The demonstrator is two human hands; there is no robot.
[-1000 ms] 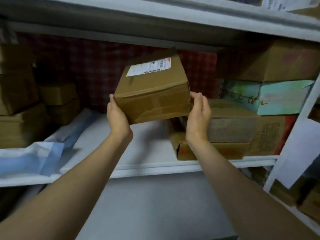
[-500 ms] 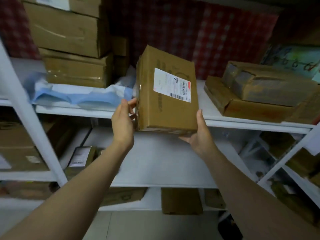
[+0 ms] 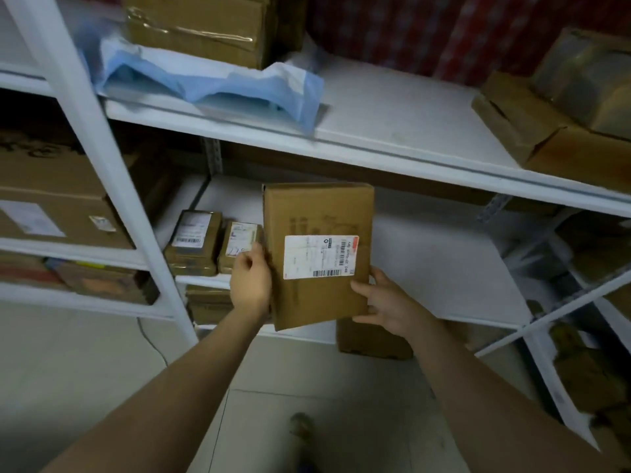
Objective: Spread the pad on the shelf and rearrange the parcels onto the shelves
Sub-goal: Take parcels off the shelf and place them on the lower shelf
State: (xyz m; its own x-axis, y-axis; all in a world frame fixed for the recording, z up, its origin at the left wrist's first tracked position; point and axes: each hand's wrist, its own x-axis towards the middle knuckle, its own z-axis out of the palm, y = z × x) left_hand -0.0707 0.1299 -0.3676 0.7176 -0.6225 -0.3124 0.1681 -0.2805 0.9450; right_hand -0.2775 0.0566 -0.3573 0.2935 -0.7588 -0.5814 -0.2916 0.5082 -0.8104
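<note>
Nearest me, my left hand [image 3: 251, 285] and right hand [image 3: 389, 302] carry the brown oblong cardboard parcel [image 3: 317, 254] between them. It is off any surface, stood on end with its white printed label facing me. My left fingers are clamped round its left edge. My right thumb lies on the front near the bottom corner and the other fingers curl underneath, so that hand takes the weight while the left steadies the tilt.

I hold it on end, I judge, so that the narrow side goes in first under the board above. It hangs just in front of the white lower shelf [image 3: 426, 268]. There, just left of my left hand, two small brown taped parcels [image 3: 194, 242] lie side by side near the front edge, and the bare stretch to their right looks like the natural spot.

Farther up, the white upper shelf [image 3: 392, 107] carries the crumpled blue-and-white pad [image 3: 218, 83], bunched at its left end and not yet spread (that part of the job looks unfinished). A large tape-wrapped cardboard box [image 3: 198, 25] sits on the pad's back edge and pins it, so it would have to come off before the pad can lie flat. At the far right stands a stack of worn brown boxes [image 3: 563, 107], with a red checked cloth [image 3: 409, 29] hanging behind.
</note>
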